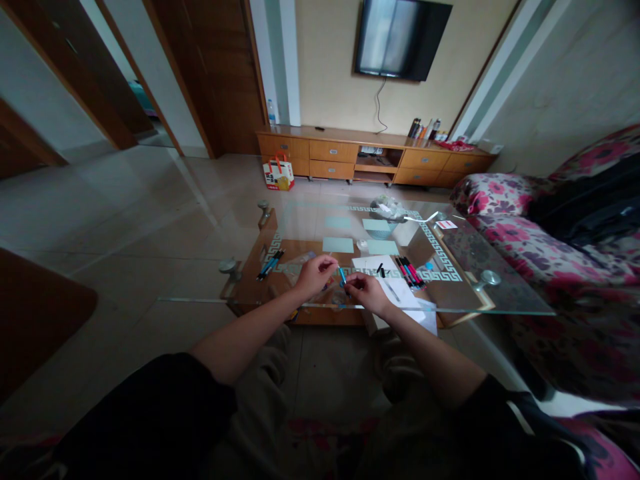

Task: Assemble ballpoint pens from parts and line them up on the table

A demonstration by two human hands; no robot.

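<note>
Both my hands meet over the near edge of a glass coffee table (pixel 500 303). A small blue pen part (pixel 342 275) sits between them; my left hand (pixel 314 275) pinches its upper end and my right hand (pixel 364 291) grips its lower end. To the left on the glass lie a few blue and black pens (pixel 270 264). To the right are several red and black pens (pixel 411 272) beside white paper sheets (pixel 395 287).
Pale green cards (pixel 338 245) and a basket with a plastic bag (pixel 386 215) lie farther back on the table. A floral sofa (pixel 565 280) stands at the right. A wooden TV cabinet (pixel 375 157) and wall TV (pixel 400 37) are beyond, with a gift bag (pixel 279 173) on the floor.
</note>
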